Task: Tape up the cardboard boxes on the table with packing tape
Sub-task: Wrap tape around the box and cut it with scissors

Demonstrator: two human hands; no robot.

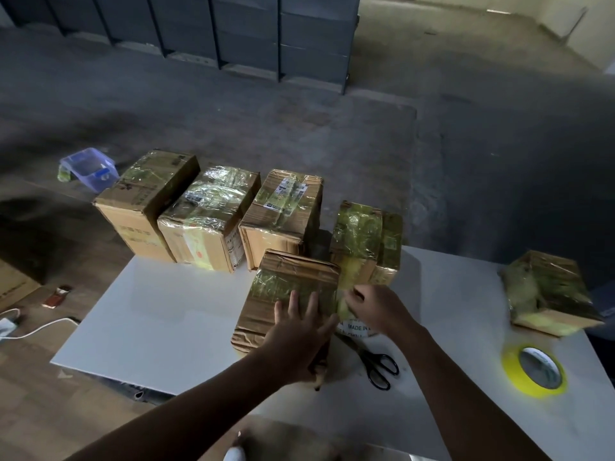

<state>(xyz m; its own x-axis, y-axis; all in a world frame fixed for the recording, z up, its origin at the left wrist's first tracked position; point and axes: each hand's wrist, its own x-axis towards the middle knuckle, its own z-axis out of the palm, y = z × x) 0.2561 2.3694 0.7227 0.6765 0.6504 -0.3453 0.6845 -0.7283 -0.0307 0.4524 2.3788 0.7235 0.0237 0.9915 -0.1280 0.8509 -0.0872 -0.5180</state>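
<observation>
White tabletop [159, 314]: left hand [296, 327] presses flat on the near box [286, 281], right hand [376, 311] pinches tape [342, 306]. Cutting likely follows.

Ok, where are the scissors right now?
Head view, right of centre: the scissors lie flat on the white table beside the near box, just below the right hand, with the yellow tape roll farther right.

Just the one wide-angle cam on my head, tilted forward and down, close over the white flat tabletop [159, 327], with grey concrete floor [299, 111] and dark shelving units [249, 34] beyond.
</observation>
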